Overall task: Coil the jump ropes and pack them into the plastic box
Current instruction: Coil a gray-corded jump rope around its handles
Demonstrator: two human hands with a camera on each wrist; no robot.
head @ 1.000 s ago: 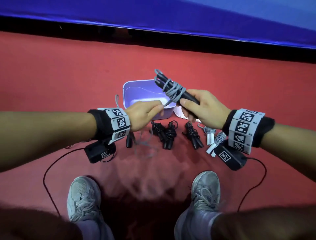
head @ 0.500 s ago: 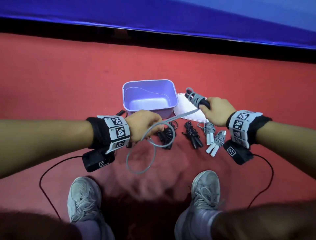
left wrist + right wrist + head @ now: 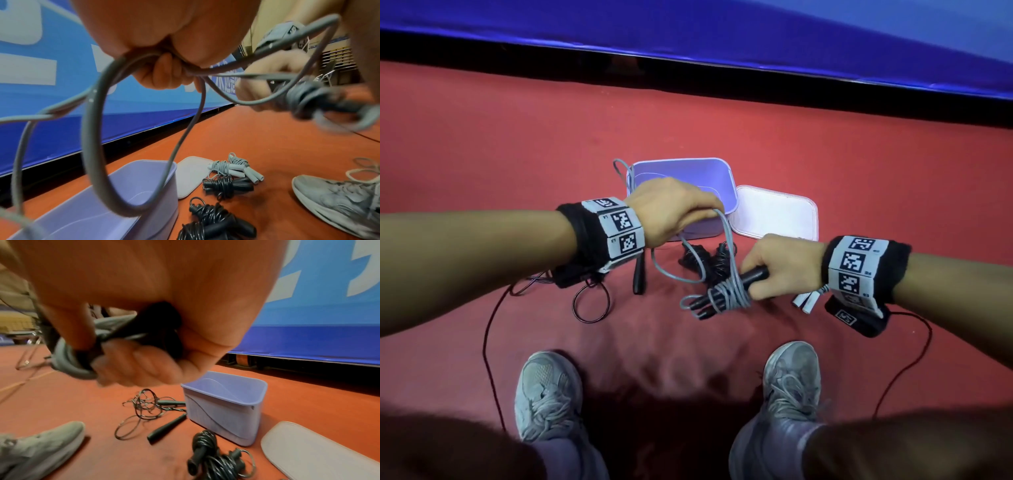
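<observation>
My right hand (image 3: 777, 265) grips the black handles (image 3: 751, 275) of a jump rope whose grey cord (image 3: 732, 294) is partly wound around them. My left hand (image 3: 674, 209) holds the loose grey cord (image 3: 96, 129) in loops above the open purple plastic box (image 3: 717, 174). In the right wrist view my fingers (image 3: 141, 360) curl around the handles and the wound cord (image 3: 68, 360). Two coiled black ropes (image 3: 226, 185) and two coiled grey ropes (image 3: 232, 165) lie on the red floor in front of the box. An uncoiled black rope (image 3: 144, 404) lies to the box's left.
The box's white lid (image 3: 777, 216) lies flat to the right of the box. My two grey shoes (image 3: 544, 394) stand near the bottom of the head view. A blue banner wall (image 3: 722, 34) runs along the far side of the red floor (image 3: 482, 137). Thin sensor cables (image 3: 493, 342) trail from both wrists.
My right hand has swung the handles down and toward me, now pointing left. My left hand has risen over the box, carrying the loose cord with it.
</observation>
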